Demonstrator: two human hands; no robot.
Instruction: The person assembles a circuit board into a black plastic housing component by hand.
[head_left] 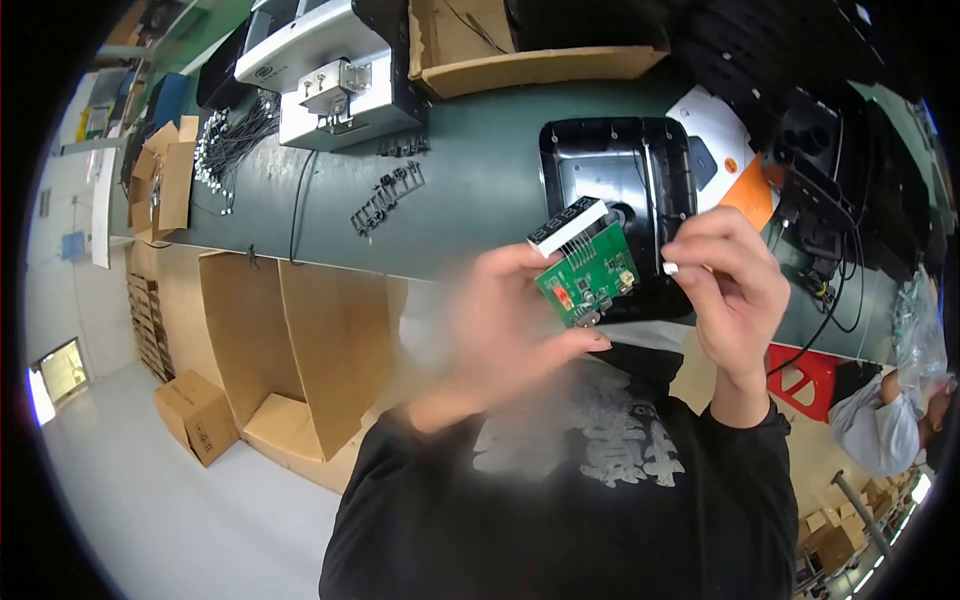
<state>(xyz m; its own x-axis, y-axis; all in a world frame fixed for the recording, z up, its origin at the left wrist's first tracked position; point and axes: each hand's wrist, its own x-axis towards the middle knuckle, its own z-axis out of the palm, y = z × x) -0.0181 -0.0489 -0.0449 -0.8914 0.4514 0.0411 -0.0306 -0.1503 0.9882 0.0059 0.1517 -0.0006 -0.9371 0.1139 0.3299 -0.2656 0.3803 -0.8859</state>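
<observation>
The person holds a small green circuit board [587,282] up close, above the near edge of the dark green workbench [470,190]. The left hand [510,330] (blurred) is closed around the board's lower left edge. The right hand [730,290] pinches a tiny white piece [670,268] just right of the board. This looks like an inspection or fitting step; any next move would call for fine fingertip alignment. The board is flat and rigid, with a white-edged black display strip [568,226] on its far end. Behind it lies a glossy black plastic housing [615,190], rounded at the corners.
</observation>
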